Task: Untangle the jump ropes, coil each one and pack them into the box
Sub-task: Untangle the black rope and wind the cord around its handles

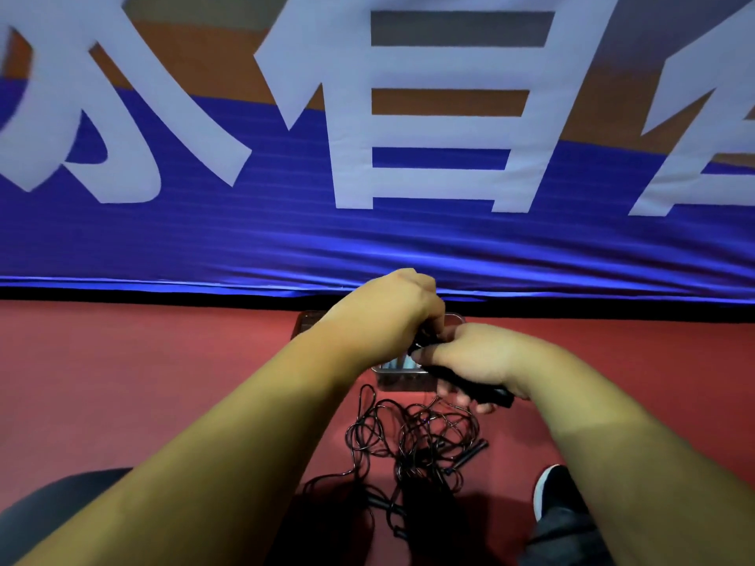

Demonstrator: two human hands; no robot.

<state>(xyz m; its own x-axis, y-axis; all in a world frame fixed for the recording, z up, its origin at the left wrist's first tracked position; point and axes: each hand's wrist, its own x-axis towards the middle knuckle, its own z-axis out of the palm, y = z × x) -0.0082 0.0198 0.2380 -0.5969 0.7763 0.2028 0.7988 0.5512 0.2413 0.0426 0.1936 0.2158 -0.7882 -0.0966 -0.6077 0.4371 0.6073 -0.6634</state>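
A tangle of thin black jump ropes (412, 439) lies on the red floor below my hands, with black handles (470, 453) at its right side. My right hand (478, 357) grips a black rope handle (480, 388) that slants down to the right. My left hand (404, 308) is curled just above it and pinches something black at the handle's top end; what exactly is hidden by the fingers. A clear box (402, 375) stands on the floor behind the hands, mostly covered by them.
A blue banner (367, 239) with large white characters hangs across the back, ending at a black strip above the red floor (163, 361). My black shoe (549, 490) sits at lower right, my dark-clad knee at lower left.
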